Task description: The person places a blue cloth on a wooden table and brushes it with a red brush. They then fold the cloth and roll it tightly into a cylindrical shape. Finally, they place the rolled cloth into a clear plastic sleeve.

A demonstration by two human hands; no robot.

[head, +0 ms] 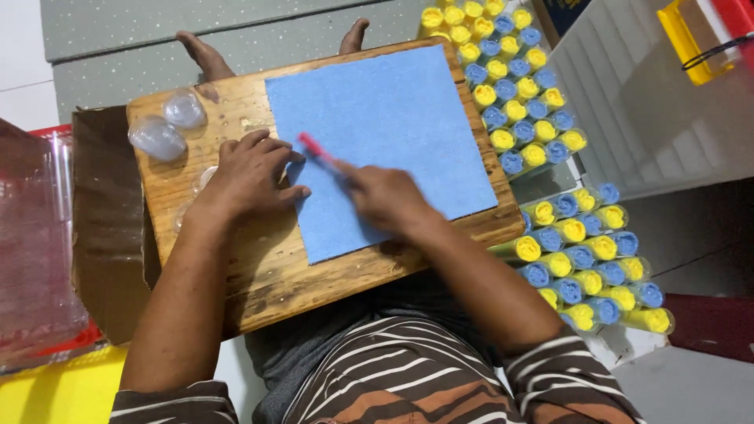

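A wooden board (259, 259) rests across my lap with a blue cloth sheet (385, 126) lying on it. My left hand (251, 177) rests on the board at the cloth's left edge, fingers curled, pressing down on a clear plastic piece (203, 179) that is mostly hidden. My right hand (385, 196), blurred by motion, lies on the cloth and grips a thin red stick-like tool (314, 147) that points up and left. Two clear plastic domes (169, 126) sit on the board's upper left corner.
Rows of blue and yellow capped tubes (510, 86) are stacked to the right, with more lower down (589, 267). A cardboard box (102, 228) and a clear plastic container (35, 251) stand at the left. My bare feet (204, 55) show beyond the board.
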